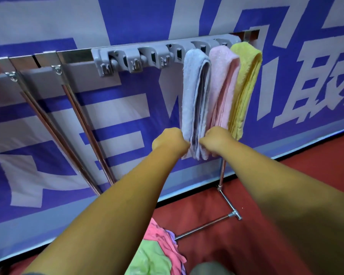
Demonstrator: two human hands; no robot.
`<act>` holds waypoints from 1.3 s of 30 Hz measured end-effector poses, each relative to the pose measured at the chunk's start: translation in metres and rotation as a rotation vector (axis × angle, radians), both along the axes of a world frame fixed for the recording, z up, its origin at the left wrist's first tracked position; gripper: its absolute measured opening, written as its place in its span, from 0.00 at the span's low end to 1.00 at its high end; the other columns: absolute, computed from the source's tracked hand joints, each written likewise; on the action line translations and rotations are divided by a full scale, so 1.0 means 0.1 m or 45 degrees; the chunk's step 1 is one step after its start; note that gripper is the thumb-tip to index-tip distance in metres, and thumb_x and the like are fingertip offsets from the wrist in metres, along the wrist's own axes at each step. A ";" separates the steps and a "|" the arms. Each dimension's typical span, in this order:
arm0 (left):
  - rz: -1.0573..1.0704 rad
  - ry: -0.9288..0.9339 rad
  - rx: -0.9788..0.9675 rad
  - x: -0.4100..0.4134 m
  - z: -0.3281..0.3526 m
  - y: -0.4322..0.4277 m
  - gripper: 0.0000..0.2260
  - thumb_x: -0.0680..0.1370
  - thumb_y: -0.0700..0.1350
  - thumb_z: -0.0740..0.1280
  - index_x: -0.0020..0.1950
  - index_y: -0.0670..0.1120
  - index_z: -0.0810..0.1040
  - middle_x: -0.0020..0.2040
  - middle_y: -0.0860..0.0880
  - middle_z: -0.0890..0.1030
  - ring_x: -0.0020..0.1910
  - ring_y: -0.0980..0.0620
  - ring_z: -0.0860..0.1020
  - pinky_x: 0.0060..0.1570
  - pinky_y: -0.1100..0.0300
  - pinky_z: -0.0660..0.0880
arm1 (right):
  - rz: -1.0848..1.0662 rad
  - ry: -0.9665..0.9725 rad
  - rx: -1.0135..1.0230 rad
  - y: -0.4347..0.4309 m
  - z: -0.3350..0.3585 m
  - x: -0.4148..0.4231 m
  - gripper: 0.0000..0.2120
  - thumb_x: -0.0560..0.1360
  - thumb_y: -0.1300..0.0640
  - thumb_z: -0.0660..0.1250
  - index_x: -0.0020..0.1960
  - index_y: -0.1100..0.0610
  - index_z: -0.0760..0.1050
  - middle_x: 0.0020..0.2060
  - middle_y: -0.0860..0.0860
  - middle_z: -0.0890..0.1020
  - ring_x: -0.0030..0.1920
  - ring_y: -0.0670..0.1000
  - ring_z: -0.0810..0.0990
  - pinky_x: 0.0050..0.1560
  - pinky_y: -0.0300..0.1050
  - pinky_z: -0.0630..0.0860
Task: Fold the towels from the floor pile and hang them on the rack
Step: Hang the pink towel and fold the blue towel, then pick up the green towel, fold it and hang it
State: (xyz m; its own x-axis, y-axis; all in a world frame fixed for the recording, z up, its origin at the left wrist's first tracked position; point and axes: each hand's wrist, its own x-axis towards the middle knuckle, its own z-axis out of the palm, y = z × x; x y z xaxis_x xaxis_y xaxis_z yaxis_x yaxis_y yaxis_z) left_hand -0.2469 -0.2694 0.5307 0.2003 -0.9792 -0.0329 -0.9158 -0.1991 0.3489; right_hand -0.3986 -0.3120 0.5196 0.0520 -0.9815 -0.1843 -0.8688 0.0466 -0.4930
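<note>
The blue towel (195,100), pink towel (222,86) and yellow towel (246,80) are nubbly terry cloth. The rack (75,56) is glossy polished metal, its grey hook strip (139,56) smooth matt plastic.

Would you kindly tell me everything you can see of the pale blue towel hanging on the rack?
The blue towel looks like soft terry cloth, pale blue, folded lengthwise into a narrow strip with several layers showing along its front edge. It hangs draped over the top of the rack, leftmost of three hung towels, close against the pink towel on its right. The left hand and the right hand grip its lower end from either side.
</note>
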 end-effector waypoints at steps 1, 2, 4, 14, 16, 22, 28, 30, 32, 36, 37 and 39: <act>-0.008 0.020 0.023 0.03 -0.06 0.06 0.08 0.76 0.48 0.64 0.44 0.47 0.83 0.41 0.48 0.85 0.36 0.46 0.86 0.39 0.56 0.80 | 0.010 0.031 0.049 0.07 -0.05 0.04 0.07 0.71 0.61 0.71 0.43 0.60 0.88 0.38 0.57 0.88 0.40 0.57 0.87 0.45 0.47 0.85; -0.023 0.039 0.048 0.07 -0.13 0.14 0.08 0.77 0.47 0.65 0.44 0.47 0.83 0.40 0.48 0.85 0.33 0.47 0.86 0.37 0.57 0.80 | 0.011 0.017 0.087 0.14 -0.10 0.08 0.06 0.72 0.61 0.71 0.44 0.60 0.87 0.42 0.58 0.88 0.40 0.57 0.87 0.45 0.47 0.85; -0.070 0.085 0.103 0.16 -0.25 0.28 0.08 0.76 0.45 0.64 0.44 0.45 0.83 0.36 0.49 0.86 0.28 0.50 0.85 0.38 0.57 0.83 | -0.025 -0.073 0.130 0.27 -0.20 0.16 0.05 0.73 0.62 0.70 0.42 0.62 0.85 0.41 0.60 0.88 0.38 0.58 0.86 0.41 0.46 0.82; -0.045 0.261 0.178 0.98 -0.50 1.38 0.11 0.79 0.42 0.63 0.50 0.41 0.85 0.40 0.47 0.89 0.35 0.48 0.88 0.44 0.47 0.87 | 0.046 -0.384 0.291 1.18 -0.38 1.03 0.11 0.80 0.58 0.62 0.58 0.62 0.76 0.39 0.51 0.89 0.34 0.52 0.85 0.36 0.50 0.83; -0.005 0.285 0.162 1.21 -0.50 1.66 0.10 0.80 0.41 0.63 0.50 0.41 0.84 0.40 0.48 0.89 0.35 0.47 0.88 0.42 0.47 0.87 | 0.116 -0.376 0.311 1.40 -0.38 1.26 0.11 0.81 0.58 0.62 0.58 0.63 0.77 0.40 0.53 0.89 0.35 0.53 0.85 0.34 0.47 0.81; 0.137 0.365 0.133 1.93 -0.61 2.41 0.12 0.80 0.40 0.62 0.47 0.40 0.84 0.38 0.50 0.88 0.34 0.47 0.87 0.36 0.53 0.85 | 0.269 -0.378 0.354 1.99 -0.53 1.93 0.10 0.82 0.58 0.62 0.58 0.63 0.77 0.42 0.54 0.88 0.36 0.53 0.85 0.35 0.46 0.79; 0.258 0.494 0.121 2.33 -1.10 2.71 0.11 0.81 0.42 0.63 0.46 0.40 0.85 0.40 0.46 0.89 0.36 0.43 0.87 0.39 0.50 0.85 | 0.329 -0.343 0.524 2.29 -1.12 2.39 0.07 0.81 0.61 0.61 0.47 0.61 0.77 0.40 0.56 0.87 0.33 0.56 0.81 0.32 0.43 0.75; 0.286 0.562 0.170 2.37 -1.37 2.73 0.11 0.81 0.41 0.64 0.47 0.40 0.85 0.41 0.43 0.89 0.38 0.41 0.87 0.37 0.51 0.84 | 0.330 -0.327 0.614 2.30 -1.41 2.46 0.08 0.80 0.62 0.61 0.44 0.61 0.76 0.36 0.55 0.84 0.30 0.55 0.78 0.32 0.43 0.73; 0.324 0.619 0.233 2.42 -1.68 2.73 0.10 0.80 0.41 0.65 0.45 0.41 0.85 0.41 0.43 0.88 0.38 0.41 0.88 0.35 0.53 0.83 | 0.339 -0.284 0.664 2.30 -1.70 2.49 0.09 0.82 0.61 0.62 0.48 0.63 0.79 0.37 0.55 0.86 0.31 0.55 0.80 0.33 0.43 0.75; 0.401 0.702 0.368 2.48 -2.32 2.67 0.09 0.82 0.43 0.64 0.49 0.43 0.83 0.41 0.47 0.88 0.33 0.44 0.85 0.36 0.54 0.82 | 0.318 -0.284 0.781 2.31 -2.28 2.49 0.04 0.82 0.59 0.62 0.52 0.57 0.76 0.40 0.54 0.86 0.35 0.53 0.82 0.35 0.42 0.75; 0.415 0.695 0.394 2.49 -2.48 2.66 0.09 0.83 0.42 0.62 0.51 0.42 0.82 0.42 0.47 0.88 0.32 0.47 0.84 0.33 0.57 0.80 | 0.305 -0.290 0.812 2.31 -2.43 2.49 0.04 0.82 0.58 0.62 0.54 0.57 0.75 0.40 0.53 0.86 0.36 0.52 0.83 0.36 0.42 0.75; 0.441 0.671 0.453 2.52 -2.83 2.63 0.09 0.82 0.40 0.61 0.52 0.41 0.82 0.44 0.46 0.89 0.33 0.48 0.83 0.29 0.60 0.78 | 0.291 -0.303 0.879 2.30 -2.77 2.50 0.09 0.82 0.57 0.63 0.59 0.58 0.77 0.41 0.52 0.86 0.37 0.51 0.83 0.38 0.42 0.76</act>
